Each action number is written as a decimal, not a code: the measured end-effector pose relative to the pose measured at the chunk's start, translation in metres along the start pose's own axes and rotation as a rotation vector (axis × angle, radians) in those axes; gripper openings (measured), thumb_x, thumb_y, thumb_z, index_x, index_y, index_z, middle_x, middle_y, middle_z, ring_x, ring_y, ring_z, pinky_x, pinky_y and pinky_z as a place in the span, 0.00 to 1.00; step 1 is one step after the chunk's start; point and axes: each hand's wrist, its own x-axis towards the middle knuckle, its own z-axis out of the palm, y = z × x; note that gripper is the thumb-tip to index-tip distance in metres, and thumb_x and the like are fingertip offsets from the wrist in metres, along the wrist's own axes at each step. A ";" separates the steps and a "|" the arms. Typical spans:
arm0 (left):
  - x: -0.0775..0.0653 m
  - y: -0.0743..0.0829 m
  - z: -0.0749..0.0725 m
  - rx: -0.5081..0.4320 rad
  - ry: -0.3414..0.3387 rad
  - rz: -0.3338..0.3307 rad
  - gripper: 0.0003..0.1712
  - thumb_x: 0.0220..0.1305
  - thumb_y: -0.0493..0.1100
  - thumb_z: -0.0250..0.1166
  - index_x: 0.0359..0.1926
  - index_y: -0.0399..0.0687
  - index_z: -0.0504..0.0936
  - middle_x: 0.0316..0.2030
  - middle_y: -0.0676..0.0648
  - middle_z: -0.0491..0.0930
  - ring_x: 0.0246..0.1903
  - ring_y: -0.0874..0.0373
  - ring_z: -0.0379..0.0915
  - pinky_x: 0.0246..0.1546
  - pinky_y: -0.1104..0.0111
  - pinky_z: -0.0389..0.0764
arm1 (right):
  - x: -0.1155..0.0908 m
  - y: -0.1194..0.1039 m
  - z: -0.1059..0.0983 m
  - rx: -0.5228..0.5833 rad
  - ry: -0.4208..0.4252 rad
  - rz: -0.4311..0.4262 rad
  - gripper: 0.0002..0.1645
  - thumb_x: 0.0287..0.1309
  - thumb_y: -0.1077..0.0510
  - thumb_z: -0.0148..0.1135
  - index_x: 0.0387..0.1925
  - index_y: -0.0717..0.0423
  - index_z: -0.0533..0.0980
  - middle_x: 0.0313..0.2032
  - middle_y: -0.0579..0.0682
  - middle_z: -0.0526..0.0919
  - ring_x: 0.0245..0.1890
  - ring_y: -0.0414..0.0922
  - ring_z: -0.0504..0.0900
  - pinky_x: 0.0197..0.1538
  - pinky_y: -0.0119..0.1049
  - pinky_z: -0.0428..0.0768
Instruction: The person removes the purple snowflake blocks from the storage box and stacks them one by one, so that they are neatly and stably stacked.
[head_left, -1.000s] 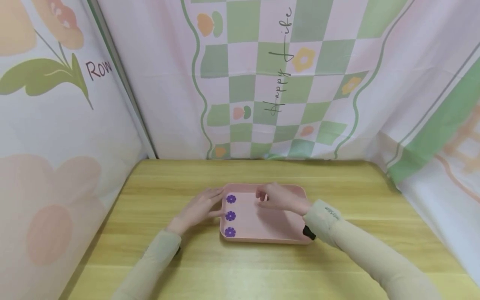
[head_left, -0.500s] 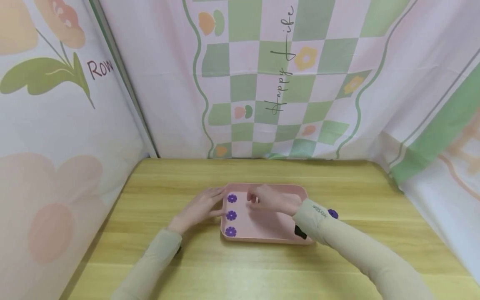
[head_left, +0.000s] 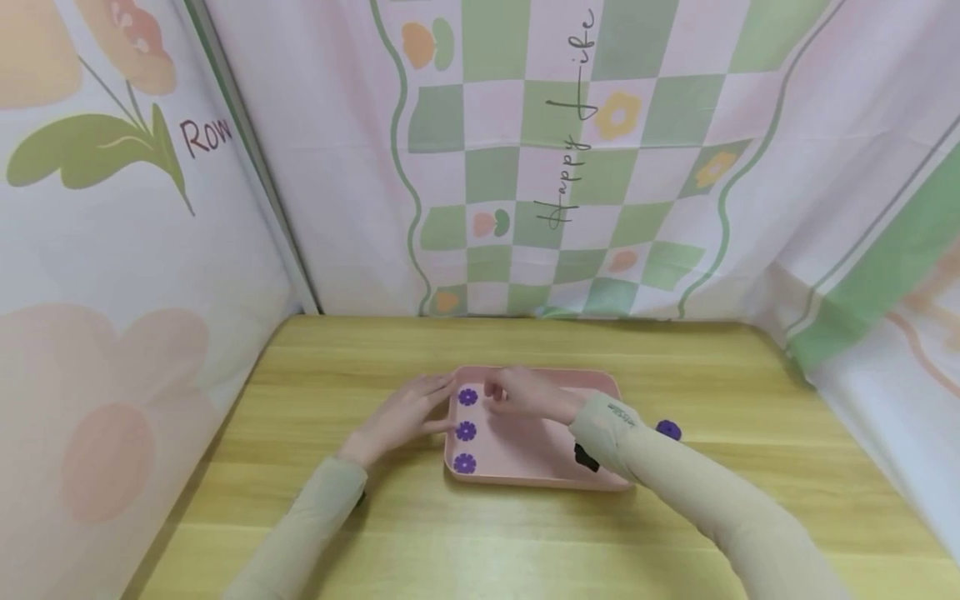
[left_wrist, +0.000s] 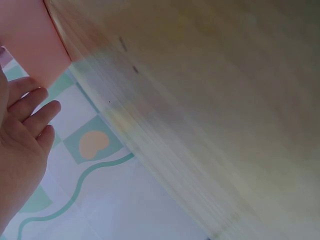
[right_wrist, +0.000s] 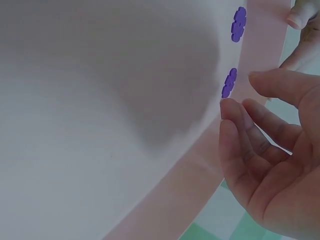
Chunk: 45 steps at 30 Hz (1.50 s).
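In the head view a pink tray [head_left: 540,481] lies on the table. Three purple flower-shaped pieces line its left side: a far one [head_left: 468,397], a middle one [head_left: 466,431] and a near one [head_left: 465,463]. My left hand [head_left: 401,414] rests at the tray's left rim with fingers extended. Over the tray's far left part hovers my right hand [head_left: 525,394], just right of the far flower piece. In the right wrist view its fingers bend loosely, the thumb stands apart from them, and nothing shows between them.
Another purple flower-shaped piece [head_left: 668,430] lies on the wooden table [head_left: 480,542], right of the tray and beyond the right sleeve [head_left: 675,467]. Patterned curtains [head_left: 352,208] enclose the table at the back and both sides.
The right hand has moved left across the tray toward the far flower piece. Its sleeve has uncovered the purple piece on the table at right. The left hand has stayed at the rim.
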 end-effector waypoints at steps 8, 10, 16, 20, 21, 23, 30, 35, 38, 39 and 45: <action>0.000 0.000 0.001 0.005 0.005 0.007 0.43 0.65 0.60 0.63 0.73 0.44 0.62 0.73 0.40 0.62 0.72 0.42 0.61 0.76 0.45 0.58 | 0.010 -0.003 0.003 0.011 -0.001 0.035 0.14 0.58 0.62 0.67 0.46 0.61 0.81 0.43 0.57 0.87 0.43 0.49 0.85 0.50 0.42 0.87; 0.000 0.000 0.001 0.004 0.005 0.010 0.43 0.65 0.60 0.63 0.73 0.44 0.62 0.73 0.40 0.62 0.72 0.41 0.61 0.76 0.45 0.58 | 0.013 -0.003 0.005 0.010 0.002 0.046 0.14 0.58 0.62 0.67 0.46 0.61 0.81 0.43 0.56 0.87 0.43 0.48 0.85 0.50 0.42 0.87; 0.001 0.001 0.000 0.003 -0.006 0.006 0.43 0.66 0.60 0.62 0.73 0.43 0.62 0.74 0.40 0.62 0.73 0.42 0.60 0.77 0.45 0.56 | 0.019 -0.001 0.011 0.052 0.017 0.039 0.22 0.55 0.65 0.68 0.53 0.57 0.79 0.41 0.53 0.87 0.41 0.46 0.85 0.50 0.39 0.86; 0.001 0.001 0.000 0.008 -0.012 0.006 0.43 0.65 0.60 0.62 0.73 0.42 0.62 0.74 0.40 0.61 0.73 0.42 0.59 0.77 0.45 0.56 | 0.022 0.000 0.015 0.068 0.027 -0.004 0.30 0.54 0.68 0.67 0.60 0.53 0.76 0.42 0.53 0.88 0.42 0.46 0.85 0.51 0.39 0.86; 0.001 0.001 0.000 0.007 -0.010 0.006 0.43 0.65 0.60 0.62 0.73 0.42 0.62 0.73 0.40 0.62 0.73 0.42 0.60 0.77 0.45 0.56 | 0.023 0.000 0.015 0.071 0.028 -0.013 0.31 0.54 0.69 0.66 0.61 0.52 0.76 0.43 0.53 0.88 0.42 0.45 0.85 0.51 0.38 0.86; 0.000 0.001 0.000 0.006 -0.008 0.005 0.43 0.65 0.60 0.62 0.73 0.42 0.62 0.73 0.39 0.62 0.73 0.42 0.59 0.77 0.45 0.56 | 0.025 0.000 0.017 0.066 0.029 -0.020 0.31 0.53 0.69 0.65 0.60 0.51 0.76 0.45 0.52 0.87 0.42 0.45 0.85 0.51 0.37 0.85; -0.001 0.000 0.000 0.005 -0.014 -0.002 0.44 0.65 0.61 0.62 0.73 0.42 0.61 0.74 0.39 0.61 0.73 0.43 0.59 0.77 0.45 0.57 | 0.030 0.000 0.022 0.040 0.027 -0.015 0.29 0.54 0.70 0.64 0.59 0.52 0.77 0.44 0.52 0.87 0.38 0.44 0.84 0.45 0.34 0.85; -0.001 0.000 0.000 0.005 -0.005 0.004 0.44 0.65 0.61 0.62 0.73 0.41 0.61 0.73 0.38 0.62 0.73 0.42 0.59 0.77 0.45 0.56 | 0.034 -0.001 0.025 -0.005 0.036 -0.011 0.31 0.55 0.69 0.65 0.61 0.51 0.75 0.47 0.52 0.87 0.37 0.42 0.84 0.44 0.32 0.86; -0.001 -0.001 0.000 0.007 -0.006 0.004 0.45 0.65 0.62 0.62 0.73 0.41 0.61 0.73 0.39 0.62 0.73 0.43 0.59 0.77 0.46 0.56 | 0.035 -0.002 0.026 -0.039 0.032 0.013 0.31 0.55 0.66 0.67 0.62 0.51 0.75 0.48 0.53 0.86 0.40 0.43 0.84 0.46 0.34 0.86; -0.001 -0.001 0.000 0.009 -0.007 0.004 0.45 0.65 0.62 0.62 0.73 0.41 0.61 0.73 0.39 0.61 0.73 0.43 0.59 0.77 0.46 0.56 | 0.036 -0.002 0.026 -0.047 0.029 0.020 0.31 0.55 0.65 0.68 0.62 0.51 0.74 0.50 0.53 0.86 0.41 0.44 0.84 0.47 0.36 0.86; -0.001 -0.001 0.000 0.004 0.000 0.013 0.44 0.65 0.60 0.63 0.72 0.40 0.62 0.73 0.38 0.62 0.73 0.42 0.60 0.77 0.45 0.57 | 0.036 -0.005 0.026 -0.072 0.042 0.025 0.30 0.55 0.64 0.69 0.61 0.54 0.75 0.55 0.56 0.84 0.47 0.49 0.84 0.53 0.41 0.86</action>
